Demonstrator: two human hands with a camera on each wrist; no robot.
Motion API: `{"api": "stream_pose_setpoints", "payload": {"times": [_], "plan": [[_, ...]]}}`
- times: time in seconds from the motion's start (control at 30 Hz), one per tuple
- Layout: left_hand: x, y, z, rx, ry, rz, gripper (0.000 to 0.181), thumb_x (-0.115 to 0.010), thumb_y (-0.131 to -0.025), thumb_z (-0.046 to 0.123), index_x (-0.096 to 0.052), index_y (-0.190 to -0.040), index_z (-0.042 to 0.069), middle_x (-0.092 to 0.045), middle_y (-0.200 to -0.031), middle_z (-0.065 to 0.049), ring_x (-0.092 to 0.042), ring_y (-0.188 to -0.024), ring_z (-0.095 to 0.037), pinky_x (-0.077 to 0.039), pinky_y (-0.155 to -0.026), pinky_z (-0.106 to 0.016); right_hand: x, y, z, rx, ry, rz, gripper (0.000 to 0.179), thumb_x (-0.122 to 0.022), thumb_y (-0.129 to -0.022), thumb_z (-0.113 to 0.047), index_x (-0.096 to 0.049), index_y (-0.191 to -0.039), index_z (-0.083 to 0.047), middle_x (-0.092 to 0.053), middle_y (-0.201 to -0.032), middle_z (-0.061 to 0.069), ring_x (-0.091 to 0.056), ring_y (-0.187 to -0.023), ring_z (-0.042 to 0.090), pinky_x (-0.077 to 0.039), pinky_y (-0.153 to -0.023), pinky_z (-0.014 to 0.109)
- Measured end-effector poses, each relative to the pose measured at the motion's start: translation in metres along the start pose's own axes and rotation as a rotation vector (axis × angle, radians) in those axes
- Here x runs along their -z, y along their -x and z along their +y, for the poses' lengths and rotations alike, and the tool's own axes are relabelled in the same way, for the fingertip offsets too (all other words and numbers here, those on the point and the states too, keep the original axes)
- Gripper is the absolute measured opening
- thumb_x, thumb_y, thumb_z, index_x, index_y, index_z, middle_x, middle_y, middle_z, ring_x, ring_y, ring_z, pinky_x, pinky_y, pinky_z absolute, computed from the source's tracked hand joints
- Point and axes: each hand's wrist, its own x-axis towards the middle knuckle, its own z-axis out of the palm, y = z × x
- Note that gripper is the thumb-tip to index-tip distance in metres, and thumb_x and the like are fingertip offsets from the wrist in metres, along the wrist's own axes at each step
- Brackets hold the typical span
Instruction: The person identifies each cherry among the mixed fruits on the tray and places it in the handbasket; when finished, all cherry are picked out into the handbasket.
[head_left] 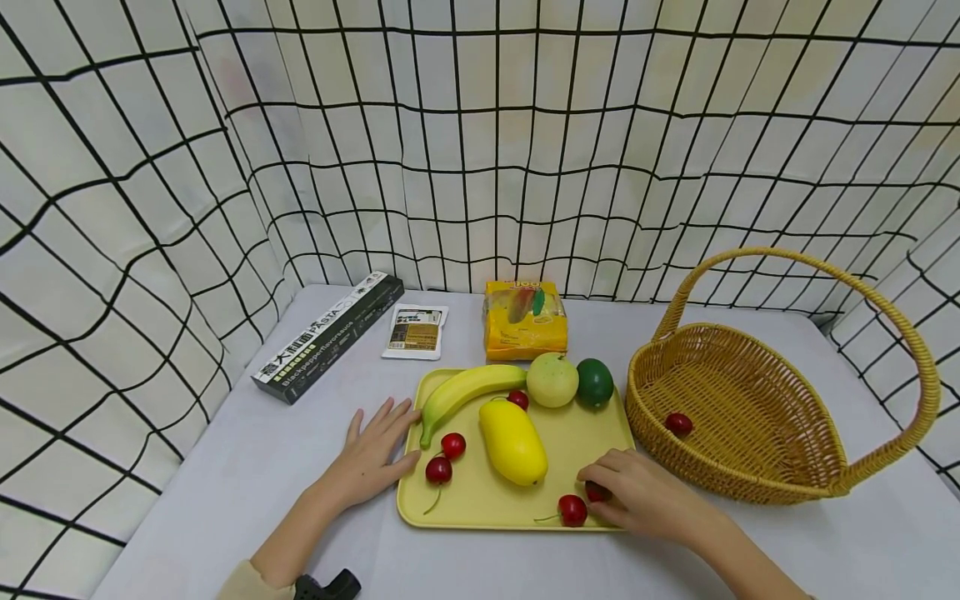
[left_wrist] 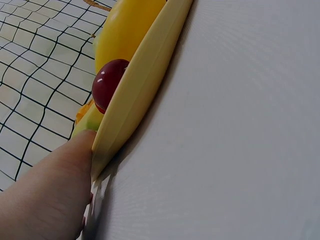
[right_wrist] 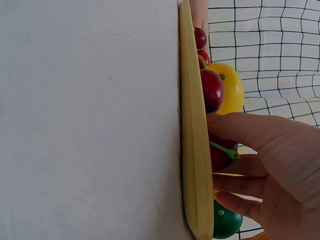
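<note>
Along the back of the grey table (head_left: 247,467) a long black pasta box (head_left: 328,336), a small white sachet (head_left: 416,331) and a yellow mango-print packet (head_left: 525,319) are laid in a row. A yellow tray (head_left: 480,500) is set in the middle, and on it a banana (head_left: 461,390), a mango (head_left: 513,441), a pale apple (head_left: 552,380), a green lime (head_left: 595,382) and several loose cherries are kept; one cherry (head_left: 572,510) with a thin stem lies just beside the right hand (head_left: 637,493). To the right a wicker basket (head_left: 750,467) with a tall handle is placed, and a single cherry (head_left: 678,424) is held in it. The right hand is curled on the tray's near right part, and a small, glossy dark-red cherry (right_wrist: 220,157) with a green stem is pinched under its fingers. The left hand (head_left: 375,454) is laid flat with spread fingers, its thumb touching the tray's left rim.
</note>
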Motion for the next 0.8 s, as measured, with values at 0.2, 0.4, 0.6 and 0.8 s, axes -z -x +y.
{"api": "stream_pose_setpoints", "payload": {"times": [0.2, 0.4, 0.6, 0.8], "plan": [[0.000, 0.000, 0.001, 0.004, 0.001, -0.005, 0.061, -0.053, -0.089, 0.043, -0.039, -0.140, 0.013, -0.032, -0.146, -0.010, -0.018, -0.136, -0.033, 0.003, -0.103, -0.059, 0.001, 0.001, 0.001, -0.020, 0.005, -0.012, 0.027, -0.071, -0.079, -0.020, -0.063, -0.104, -0.015, -0.059, -0.088, -0.010, -0.051, -0.077, 0.003, -0.046, -0.067, 0.023], [0.000, 0.000, 0.001, 0.003, 0.001, -0.006, 0.061, -0.053, -0.089, 0.042, -0.039, -0.140, 0.013, -0.031, -0.146, -0.011, -0.018, -0.136, -0.034, 0.003, -0.103, -0.060, 0.005, 0.001, -0.003, -0.084, -0.025, -0.072, 0.025, -0.064, -0.086, -0.026, -0.063, -0.109, -0.016, -0.059, -0.094, -0.010, -0.052, -0.081, 0.003, -0.047, -0.071, 0.026], [0.000, 0.000, 0.000, 0.006, 0.008, -0.007, 0.061, -0.054, -0.089, 0.042, -0.038, -0.140, 0.013, -0.031, -0.146, -0.010, -0.018, -0.136, -0.033, 0.004, -0.103, -0.059, 0.010, -0.001, -0.007, -0.137, -0.108, -0.117, 0.031, -0.051, -0.093, -0.038, -0.062, -0.113, -0.016, -0.060, -0.102, -0.011, -0.054, -0.089, 0.004, -0.048, -0.076, 0.027], [0.000, 0.000, 0.000, 0.007, 0.006, -0.007, 0.061, -0.053, -0.089, 0.042, -0.039, -0.140, 0.013, -0.031, -0.146, -0.011, -0.018, -0.136, -0.033, 0.003, -0.103, -0.059, 0.014, -0.001, -0.010, -0.132, -0.128, -0.102, 0.032, -0.048, -0.094, -0.039, -0.062, -0.113, -0.017, -0.060, -0.103, -0.013, -0.055, -0.090, 0.004, -0.048, -0.077, 0.027]]}}
